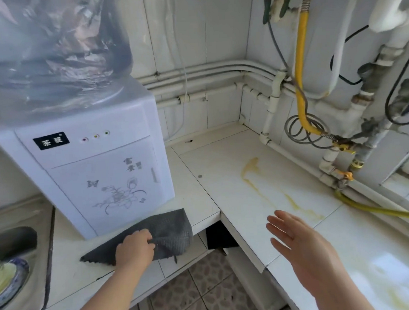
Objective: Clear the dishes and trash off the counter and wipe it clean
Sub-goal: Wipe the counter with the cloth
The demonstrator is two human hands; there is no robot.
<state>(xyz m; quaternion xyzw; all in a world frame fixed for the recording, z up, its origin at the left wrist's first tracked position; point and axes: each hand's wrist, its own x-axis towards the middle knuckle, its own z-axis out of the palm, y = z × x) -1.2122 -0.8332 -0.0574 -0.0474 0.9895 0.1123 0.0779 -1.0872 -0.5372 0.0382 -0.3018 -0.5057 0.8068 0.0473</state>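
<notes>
Dish (8, 284): blue-rimmed, at the far left edge and off the tiled top. It may sit in a sink basin, but the view there is cut off and blurred.
Cloth (170, 231): grey waffle weave, lying on the counter's near edge just in front of the water dispenser (99, 175). One side droops over the lip.
Cloth long axis: runs from the near-left corner to the far-right corner.
Left hand (135, 247): on the middle of the cloth, fingers curled and bunching a fold of it against the thumb.
Counter (222, 153): white tile, L-shaped, with no dishes or trash showing on it. Wiping seems to be the step left.
Yellow stain (250, 168): a blot on the right-hand run of the counter, with a thin streak trailing towards the near right.
Stain from cloth: ahead and to the right, past the inner corner and well apart from the cloth.
Right hand (300, 247): over the right-hand run, fingers straight and slightly spread, holding nothing. Its fingertips are near the streak's near end.
Nearer hand: the right hand is closer to the stain, but the left has the cloth. The cloth must either cross to the right or change hands.
Wipe direction: probably along the streak's diagonal.
</notes>
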